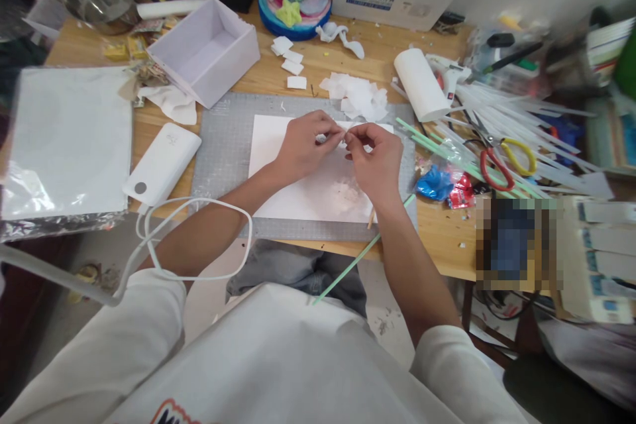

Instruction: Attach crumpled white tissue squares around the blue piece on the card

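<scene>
Over a white sheet (298,202) on the grey cutting mat (218,172), my left hand (309,146) and my right hand (375,159) meet fingertip to fingertip. Both hands are pinched closed. A small pale bit shows between the fingertips, too small to name. Beneath my right hand, a pale crumbly patch (345,197) lies on the sheet. Torn white tissue (355,96) rests just beyond my hands. A light green strip (342,275) slants from the mat's front edge down toward my lap.
An open white box (206,50) and a white power bank (163,162) with a looped cable lie left. On the right are a white roll (421,85), a glue gun (451,76), scissors (497,169) and many pale strips (527,116). A blue round tray (295,6) sits at the back.
</scene>
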A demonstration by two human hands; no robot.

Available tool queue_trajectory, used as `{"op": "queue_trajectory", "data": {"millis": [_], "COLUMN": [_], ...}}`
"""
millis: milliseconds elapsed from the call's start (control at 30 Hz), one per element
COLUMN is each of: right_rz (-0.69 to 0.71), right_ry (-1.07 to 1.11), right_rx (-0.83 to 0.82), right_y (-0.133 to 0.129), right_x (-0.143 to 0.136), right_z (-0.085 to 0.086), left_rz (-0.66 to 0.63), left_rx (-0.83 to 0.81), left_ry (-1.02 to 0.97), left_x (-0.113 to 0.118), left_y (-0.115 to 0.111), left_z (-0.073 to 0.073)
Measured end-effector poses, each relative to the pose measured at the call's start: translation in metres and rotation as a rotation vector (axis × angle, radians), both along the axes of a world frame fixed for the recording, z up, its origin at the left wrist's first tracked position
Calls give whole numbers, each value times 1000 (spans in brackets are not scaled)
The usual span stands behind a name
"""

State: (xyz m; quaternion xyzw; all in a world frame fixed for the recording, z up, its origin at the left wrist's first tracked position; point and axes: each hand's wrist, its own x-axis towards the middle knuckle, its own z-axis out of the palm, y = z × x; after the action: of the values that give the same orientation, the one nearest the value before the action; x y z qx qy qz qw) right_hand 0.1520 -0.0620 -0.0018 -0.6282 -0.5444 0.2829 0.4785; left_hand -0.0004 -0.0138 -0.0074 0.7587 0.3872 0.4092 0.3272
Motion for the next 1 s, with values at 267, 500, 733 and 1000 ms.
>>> {"op": "queue_trajectory", "data": {"millis": [267, 500, 733, 1000], "right_rz": [14, 12, 4, 12], "right_ry": [-19, 42, 106, 191], "right_rx": [-10, -27, -35, -53], "right_y": [-1, 0, -1, -1], "right_x": [0, -1, -2, -2], "right_z": [2, 3, 6, 8], "left_rz": [-7, 35, 39, 42], "left_rx": [5, -67, -100, -128], "left_ry": [-40, -74, -98, -96], "left_x": [1, 3, 3, 3], "left_y": [0, -2, -2, -2], "left_z": [-3, 0, -1, 3]}}
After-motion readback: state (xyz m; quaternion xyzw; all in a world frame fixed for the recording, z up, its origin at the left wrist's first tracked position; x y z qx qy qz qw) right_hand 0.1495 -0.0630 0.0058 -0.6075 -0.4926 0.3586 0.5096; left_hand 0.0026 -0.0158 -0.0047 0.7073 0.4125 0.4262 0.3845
